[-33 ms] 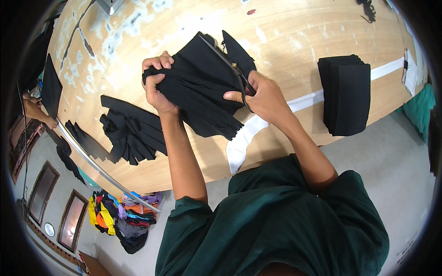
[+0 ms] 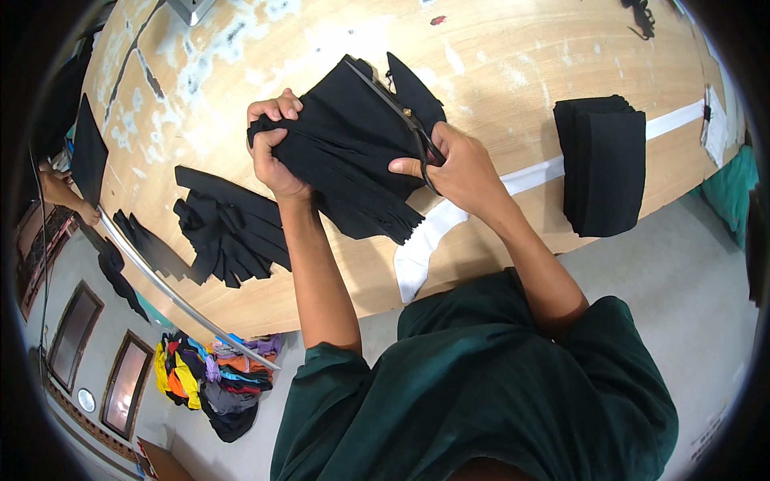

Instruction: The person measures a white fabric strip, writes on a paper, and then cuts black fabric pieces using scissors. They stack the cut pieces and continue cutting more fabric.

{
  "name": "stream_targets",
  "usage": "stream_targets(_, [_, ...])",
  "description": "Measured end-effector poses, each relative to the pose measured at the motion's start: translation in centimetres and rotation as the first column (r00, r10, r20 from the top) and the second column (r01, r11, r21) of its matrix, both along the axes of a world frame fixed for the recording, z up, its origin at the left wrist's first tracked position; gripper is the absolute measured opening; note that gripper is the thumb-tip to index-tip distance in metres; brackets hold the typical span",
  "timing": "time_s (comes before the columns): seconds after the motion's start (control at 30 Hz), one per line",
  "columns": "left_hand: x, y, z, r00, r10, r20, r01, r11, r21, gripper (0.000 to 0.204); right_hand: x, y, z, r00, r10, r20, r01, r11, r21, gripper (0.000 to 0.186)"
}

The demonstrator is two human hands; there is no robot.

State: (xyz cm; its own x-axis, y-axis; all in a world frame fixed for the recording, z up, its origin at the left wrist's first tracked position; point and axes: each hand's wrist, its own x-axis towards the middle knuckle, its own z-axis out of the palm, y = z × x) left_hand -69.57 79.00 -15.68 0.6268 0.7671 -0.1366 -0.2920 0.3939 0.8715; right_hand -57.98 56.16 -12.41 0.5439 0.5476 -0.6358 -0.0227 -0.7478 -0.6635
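Observation:
My left hand is closed around the gathered end of a black fabric bundle, whose layered edges fan out toward me. In my right hand is a pair of scissors, the thumb and fingers at its handles. The blades point away to the upper left and lie across the black cloth. A pointed black flap shows just beyond the blades. Whether the blades are cutting cloth I cannot tell. Under the bundle's near edge a white strip runs across the table.
A stack of folded black pieces sits on the white strip at right. Several loose black strips lie left of my forearm. A metal bar runs along the table's left edge. Another person's hand is at far left. Colourful cloth is heaped below.

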Motion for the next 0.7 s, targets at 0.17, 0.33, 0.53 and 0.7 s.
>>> stream_targets(0.17, [0.0, 0.0, 0.0, 1.0, -0.002, -0.003, 0.002, 1.0, 0.014, 0.026, 0.0, -0.2, -0.8, 0.999, -0.017, -0.045, 0.019, 0.999, 0.041, 0.077])
stream_targets(0.33, [-0.3, 0.0, -0.3, 1.0, 0.004, 0.001, -0.004, 1.0, 0.011, 0.026, -0.4, -0.4, -1.4, 1.0, -0.001, -0.005, 0.001, 1.0, 0.024, 0.076])
stream_targets(0.53, [-0.2, 0.0, -0.3, 1.0, -0.006, 0.016, 0.006, 1.0, 0.015, 0.027, 0.5, -1.0, 0.6, 0.992, -0.093, -0.088, 0.093, 0.996, -0.004, 0.066])
stream_targets(0.7, [1.0, -1.6, 2.2, 0.95, -0.011, -0.312, 0.084, 0.972, 0.221, 0.027, 0.9, -2.5, 1.2, 0.989, -0.029, -0.147, 0.032, 0.999, 0.016, 0.064])
